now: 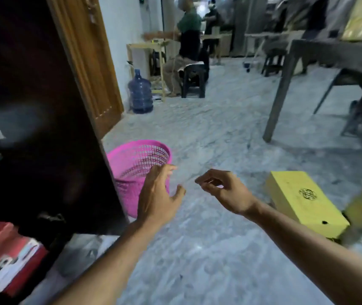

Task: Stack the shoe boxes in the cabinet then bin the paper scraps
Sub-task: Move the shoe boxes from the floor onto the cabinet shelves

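both hands are out front and hold nothing. left hand (157, 192) has spread, relaxed fingers, just in front of the pink perforated plastic waste basket (139, 164). right hand (224, 190) has loosely curled fingers, thumb and forefinger near each other, nothing seen between them.

yellow cardboard shoe box (305, 201) with a dark round logo lies on the grey marbled floor (197, 249), right of the right hand and apart from it. red and white shoe box (6, 254) sits low at the left, by the dark wooden cabinet (39, 106). no paper scraps visible; frame is blurry.

step looks like stacking, not done: the yellow box is outside the cabinet. next move likely calls for reaching right, gripping that box by both sides, and carrying it left past the basket.
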Motion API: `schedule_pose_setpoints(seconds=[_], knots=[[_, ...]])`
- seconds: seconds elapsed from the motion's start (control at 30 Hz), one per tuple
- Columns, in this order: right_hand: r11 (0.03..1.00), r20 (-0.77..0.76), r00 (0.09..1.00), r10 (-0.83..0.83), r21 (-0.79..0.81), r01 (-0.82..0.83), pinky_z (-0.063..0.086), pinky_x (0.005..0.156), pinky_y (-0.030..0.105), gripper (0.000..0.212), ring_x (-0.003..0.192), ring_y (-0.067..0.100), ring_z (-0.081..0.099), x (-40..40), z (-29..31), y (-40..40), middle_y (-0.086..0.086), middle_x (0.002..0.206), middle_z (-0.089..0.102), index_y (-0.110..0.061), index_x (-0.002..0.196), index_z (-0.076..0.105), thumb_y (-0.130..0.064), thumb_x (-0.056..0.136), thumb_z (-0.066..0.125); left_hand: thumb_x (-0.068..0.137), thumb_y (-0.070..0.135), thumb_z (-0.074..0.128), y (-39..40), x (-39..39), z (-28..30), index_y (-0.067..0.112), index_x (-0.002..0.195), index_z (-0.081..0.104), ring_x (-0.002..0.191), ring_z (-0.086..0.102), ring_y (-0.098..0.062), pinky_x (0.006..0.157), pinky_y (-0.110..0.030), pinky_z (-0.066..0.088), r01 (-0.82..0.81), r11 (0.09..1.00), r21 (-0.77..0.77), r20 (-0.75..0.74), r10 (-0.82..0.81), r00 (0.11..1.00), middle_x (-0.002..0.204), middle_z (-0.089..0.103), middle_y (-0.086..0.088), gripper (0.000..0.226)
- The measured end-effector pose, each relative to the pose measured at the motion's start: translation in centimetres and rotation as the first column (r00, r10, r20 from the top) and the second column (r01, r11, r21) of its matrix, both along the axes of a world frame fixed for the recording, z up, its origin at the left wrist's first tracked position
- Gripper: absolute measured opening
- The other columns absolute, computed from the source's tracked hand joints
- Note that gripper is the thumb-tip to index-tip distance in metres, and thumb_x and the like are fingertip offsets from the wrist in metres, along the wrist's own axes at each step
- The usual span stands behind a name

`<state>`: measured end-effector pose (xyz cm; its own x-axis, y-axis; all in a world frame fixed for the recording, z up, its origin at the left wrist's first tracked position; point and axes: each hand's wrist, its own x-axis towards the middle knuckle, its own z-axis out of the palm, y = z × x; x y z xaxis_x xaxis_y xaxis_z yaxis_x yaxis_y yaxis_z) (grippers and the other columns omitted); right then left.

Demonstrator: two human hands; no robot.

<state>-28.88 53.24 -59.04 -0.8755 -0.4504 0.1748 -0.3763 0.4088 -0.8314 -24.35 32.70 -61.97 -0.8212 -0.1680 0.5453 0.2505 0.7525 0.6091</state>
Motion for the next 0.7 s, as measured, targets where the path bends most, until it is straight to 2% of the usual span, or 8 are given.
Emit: schedule_pose_setpoints(seconds=[0.1,0.2,0.3,0.37,0.43,0.5,0.63,0.7], knots=[[0.976,0.084,0.972,-0.217,0.003,0.218,0.056,0.08,0.027,0.023,0.082,0.006,0.071,-0.7,-3.5,8.2,-0.013,0.092,0.078,-0.028,0.094,0.078,-0.029,0.08,0.059,0.074,0.034,0.065,6.7,-2.6,-3.8,0.025,0.116,0.064,0.094,0.065,-0.013,0.084,-0.038,0.057,0.102,0.994,0.044,0.129,-0.107,0.986,0.106,0.06,0.005,0.043],[0.902,0.161,0.889,-0.428,0.01,0.433,0.057,0.084,0.034,0.017,0.09,0.012,0.073,-1.2,-8.1,16.0,-0.006,0.094,0.079,-0.027,0.086,0.076,-0.025,0.083,0.059,0.074,0.033,0.068,12.8,-4.8,-7.8,0.027,0.115,0.064,0.092,0.067,-0.016,0.082,-0.037,0.057,0.162,0.985,0.063,0.31,-0.173,0.935,0.105,0.06,0.006,0.041],[0.779,0.22,0.754,-0.619,0.049,0.625,0.05,0.07,0.037,0.018,0.069,0.015,0.062,-1.9,-12.4,22.8,-0.003,0.084,0.072,-0.02,0.088,0.072,-0.025,0.079,0.056,0.083,0.029,0.073,18.3,-6.9,-11.3,0.029,0.117,0.063,0.091,0.068,-0.016,0.085,-0.037,0.057,0.221,0.967,0.123,0.509,-0.253,0.823,0.108,0.063,0.005,0.035],[0.671,0.261,0.634,-0.728,0.084,0.737,0.05,0.074,0.037,0.019,0.074,0.019,0.061,-2.6,-14.8,27.0,0.002,0.098,0.069,-0.021,0.096,0.07,-0.025,0.082,0.059,0.09,0.03,0.072,22.3,-8.3,-13.5,0.028,0.12,0.062,0.098,0.068,-0.015,0.087,-0.033,0.056,0.241,0.944,0.226,0.622,-0.331,0.71,0.11,0.065,0.004,0.032],[0.562,0.273,0.516,-0.812,0.127,0.817,0.058,0.083,0.043,0.023,0.091,0.028,0.066,-3.4,-17.0,30.5,0.005,0.113,0.065,-0.02,0.106,0.068,-0.027,0.085,0.063,0.094,0.033,0.069,25.9,-9.6,-15.1,0.028,0.123,0.06,0.106,0.067,-0.019,0.089,-0.034,0.055,0.199,0.912,0.359,0.698,-0.404,0.591,0.109,0.064,0.007,0.03],[0.481,0.286,0.428,-0.857,0.15,0.863,0.06,0.085,0.051,0.038,0.1,0.035,0.069,-4.6,-19.3,33.3,0.007,0.121,0.062,-0.017,0.116,0.066,-0.036,0.083,0.063,0.095,0.038,0.068,29.5,-11.1,-17.3,0.028,0.126,0.058,0.108,0.068,-0.023,0.096,-0.041,0.057,0.116,0.871,0.478,0.733,-0.468,0.493,0.118,0.063,0.004,0.034],[0.379,0.311,0.312,-0.898,0.183,0.907,0.051,0.096,0.041,0.047,0.117,0.038,0.061,-7.1,-21.9,36.1,0.018,0.131,0.059,-0.01,0.133,0.055,-0.033,0.093,0.064,0.094,0.052,0.068,35.1,-13.6,-20.4,0.024,0.144,0.045,0.107,0.068,-0.021,0.097,-0.046,0.059,-0.032,0.768,0.64,0.73,-0.595,0.338,0.131,0.056,0.002,0.062],[0.352,0.334,0.275,-0.901,0.196,0.915,0.048,0.101,0.042,0.056,0.124,0.04,0.056,-8.8,-23.3,37.3,0.02,0.14,0.055,-0.008,0.142,0.048,-0.031,0.094,0.063,0.091,0.059,0.067,37.6,-14.9,-21.6,0.028,0.141,0.041,0.113,0.065,-0.023,0.096,-0.044,0.059,-0.098,0.723,0.684,0.715,-0.639,0.285,0.138,0.051,0.002,0.065]])
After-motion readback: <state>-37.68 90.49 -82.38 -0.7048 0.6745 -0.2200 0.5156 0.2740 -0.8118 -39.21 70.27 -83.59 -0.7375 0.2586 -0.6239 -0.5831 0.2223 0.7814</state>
